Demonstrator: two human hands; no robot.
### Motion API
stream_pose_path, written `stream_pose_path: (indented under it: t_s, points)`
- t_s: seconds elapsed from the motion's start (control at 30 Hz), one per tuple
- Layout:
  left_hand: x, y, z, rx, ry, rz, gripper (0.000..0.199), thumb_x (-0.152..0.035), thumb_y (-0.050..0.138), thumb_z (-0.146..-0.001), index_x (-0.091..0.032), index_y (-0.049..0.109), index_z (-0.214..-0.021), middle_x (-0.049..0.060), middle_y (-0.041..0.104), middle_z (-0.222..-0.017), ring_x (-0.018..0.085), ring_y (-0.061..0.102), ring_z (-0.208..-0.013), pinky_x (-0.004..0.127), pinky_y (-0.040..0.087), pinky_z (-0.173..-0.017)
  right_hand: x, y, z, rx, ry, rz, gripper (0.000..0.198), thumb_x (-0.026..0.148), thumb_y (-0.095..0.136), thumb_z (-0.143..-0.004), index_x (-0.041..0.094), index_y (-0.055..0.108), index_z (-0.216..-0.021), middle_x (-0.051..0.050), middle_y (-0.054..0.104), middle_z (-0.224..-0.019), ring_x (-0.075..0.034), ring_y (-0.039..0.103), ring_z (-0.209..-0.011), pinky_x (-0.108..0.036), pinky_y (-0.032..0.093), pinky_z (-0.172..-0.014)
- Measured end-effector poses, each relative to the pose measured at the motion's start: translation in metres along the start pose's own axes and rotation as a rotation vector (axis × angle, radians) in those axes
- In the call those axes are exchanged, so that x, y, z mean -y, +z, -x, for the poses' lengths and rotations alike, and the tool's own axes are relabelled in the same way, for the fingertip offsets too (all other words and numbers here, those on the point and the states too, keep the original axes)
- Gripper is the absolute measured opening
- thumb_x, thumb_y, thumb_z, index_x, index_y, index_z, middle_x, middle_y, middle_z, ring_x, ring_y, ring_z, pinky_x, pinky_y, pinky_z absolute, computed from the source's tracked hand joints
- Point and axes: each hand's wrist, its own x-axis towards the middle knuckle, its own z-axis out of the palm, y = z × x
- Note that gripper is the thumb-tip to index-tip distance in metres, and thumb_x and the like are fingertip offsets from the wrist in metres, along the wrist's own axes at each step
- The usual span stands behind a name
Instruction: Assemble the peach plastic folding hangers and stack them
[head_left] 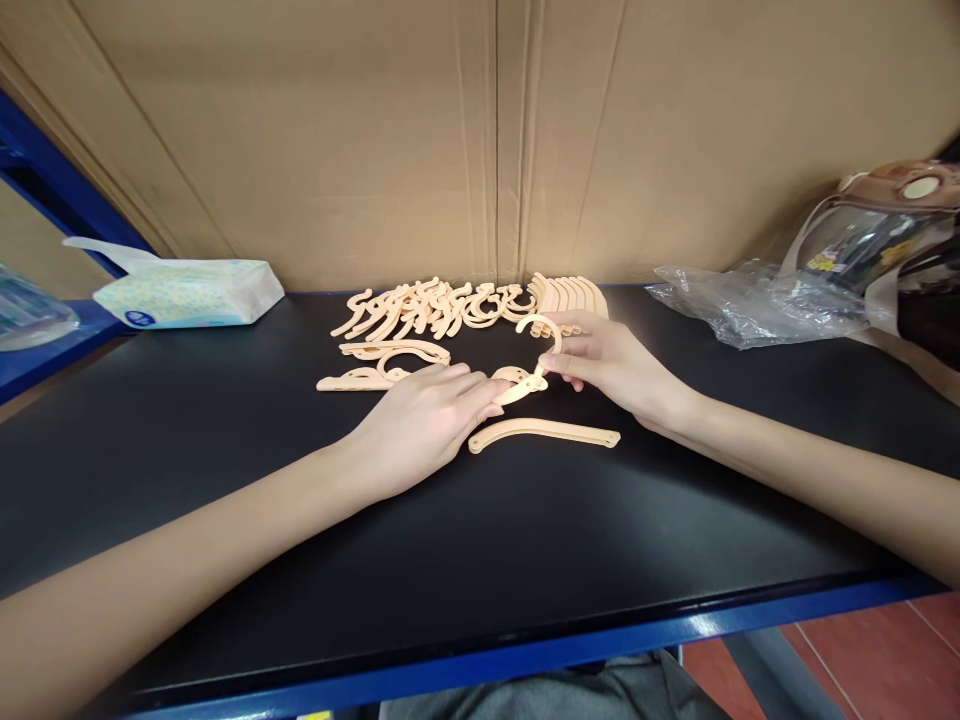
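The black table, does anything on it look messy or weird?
I see nothing spilled. The crumpled clear plastic bag at the right, by the bottle, looks a bit out of place, like wrapping left lying there. The pile of tan pieces looks jumbled because the row beside it is lined up.

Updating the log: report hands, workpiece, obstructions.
Right hand pinching curved peach plastic hook; left hand holding its lower end. Long peach plastic bar lying nearer camera, not blocking hands.

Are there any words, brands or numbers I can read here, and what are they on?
No text is clear enough to read.
Tissue pack: blue logo, too small and blurred.
Clear bottle: yellow markings, too blurred to tell if they are letters.
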Motion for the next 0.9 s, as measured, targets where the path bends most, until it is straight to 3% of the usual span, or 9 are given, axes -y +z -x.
stream_pose_path:
  t_s: [0.43,0.9]
  points:
    - [0.0013,0.0011,0.0015,-0.029,0.039,-0.004,0.03,-0.019,0.035,-0.1,-0.01,0.06,-0.114,0.004,0.067,-0.083,0.019,0.055,-0.074,0.031,0.042,-0.066,0.0006,0.001,0.0004,-0.018,-0.012,0.002,0.056,0.025,0.075,-0.069,0.014,0.051,-0.119,0.004,0.064,-0.068,-0.009,0.05,-0.058,-0.024,0.04,-0.054]
    - [-0.0009,0.0006,0.0018,0.033,-0.015,-0.029,0.031,-0.017,0.031,-0.1,-0.013,0.059,-0.114,0.006,0.069,-0.087,0.02,0.061,-0.075,0.032,0.045,-0.068,0.0049,0.0063,0.0031,-0.002,-0.005,-0.015,0.051,0.021,0.074,-0.068,0.017,0.047,-0.112,0.005,0.063,-0.067,-0.01,0.052,-0.058,-0.025,0.04,-0.054]
